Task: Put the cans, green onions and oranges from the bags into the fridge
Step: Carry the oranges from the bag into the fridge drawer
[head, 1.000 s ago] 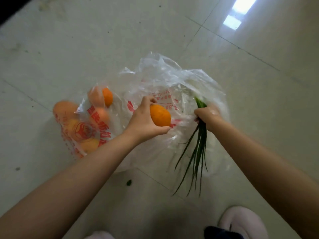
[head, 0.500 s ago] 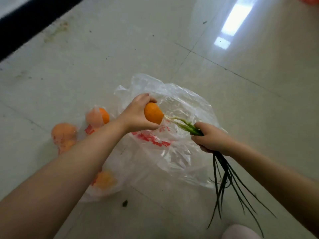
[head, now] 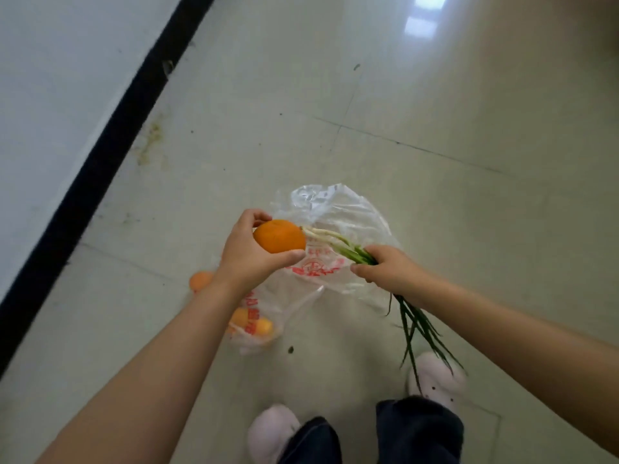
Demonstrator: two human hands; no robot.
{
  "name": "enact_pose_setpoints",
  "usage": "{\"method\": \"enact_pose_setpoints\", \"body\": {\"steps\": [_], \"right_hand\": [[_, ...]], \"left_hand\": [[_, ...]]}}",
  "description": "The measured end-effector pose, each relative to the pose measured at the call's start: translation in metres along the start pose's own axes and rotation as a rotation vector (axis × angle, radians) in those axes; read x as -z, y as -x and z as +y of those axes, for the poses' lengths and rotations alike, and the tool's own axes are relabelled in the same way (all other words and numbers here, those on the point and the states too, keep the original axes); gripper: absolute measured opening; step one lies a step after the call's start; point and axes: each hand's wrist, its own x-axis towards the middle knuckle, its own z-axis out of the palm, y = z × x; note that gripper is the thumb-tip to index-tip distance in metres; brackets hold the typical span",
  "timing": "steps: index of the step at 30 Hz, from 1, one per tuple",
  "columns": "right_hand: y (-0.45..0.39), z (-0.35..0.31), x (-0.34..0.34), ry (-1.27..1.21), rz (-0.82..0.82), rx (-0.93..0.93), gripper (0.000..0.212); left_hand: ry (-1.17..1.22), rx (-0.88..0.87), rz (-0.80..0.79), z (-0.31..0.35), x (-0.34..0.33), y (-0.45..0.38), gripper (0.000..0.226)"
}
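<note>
a: above the pale tiled floor (head: 435,105), both hands are up over the bags; left hand (head: 249,254) is wrapped round one orange (head: 279,236), thumb under it, fingers curled over the top; firm hold, nothing loose.

b: and the right hand (head: 385,269)?

a: fist closed round a bunch of green onions (head: 338,244); white root ends stick out twd the orange and look to touch or nearly touch it, can't tell which; the long green leaves hang down below the wrist, past the right slipper (head: 438,378).

b: where are the bags?

a: on the floor under the hands; a clear plastic bag (head: 338,209) w/ red print lies crumpled just behind and below the onions; a 2nd printed bag (head: 254,333) sits nearer the feet w/ oranges inside, blurry, at least two; one more orange (head: 200,280) shows just left of the left wrist, partly hidden by the arm.

b: anything else?

a: white wall (head: 50,95) w/ a black skirting strip (head: 100,155) runs along the left; left slipper (head: 271,430) and dark trouser legs (head: 418,426) at the bottom edge; a small dark speck (head: 290,349) on the tile nr the 2nd bag.
</note>
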Motion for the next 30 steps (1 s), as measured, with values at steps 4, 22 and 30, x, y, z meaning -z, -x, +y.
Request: {"method": "enact_pose_setpoints", "body": {"steps": [4,22,30], "right_hand": [[0.092,-0.052,0.054,-0.187,0.099,-0.035,0.025],[0.550,-0.209,0.391,-0.665,0.914,0.375,0.030],[0.676,-0.109,0.570,-0.740,1.096,0.193,0.032]], "left_hand": [[0.031,-0.032,-0.051,0.102,0.038,0.050,0.056],[-0.427,-1.041,-0.125,0.652,0.040,0.237,0.067],[-0.470,-1.259,-0.101,0.831,-0.110,0.281,0.066]]}}
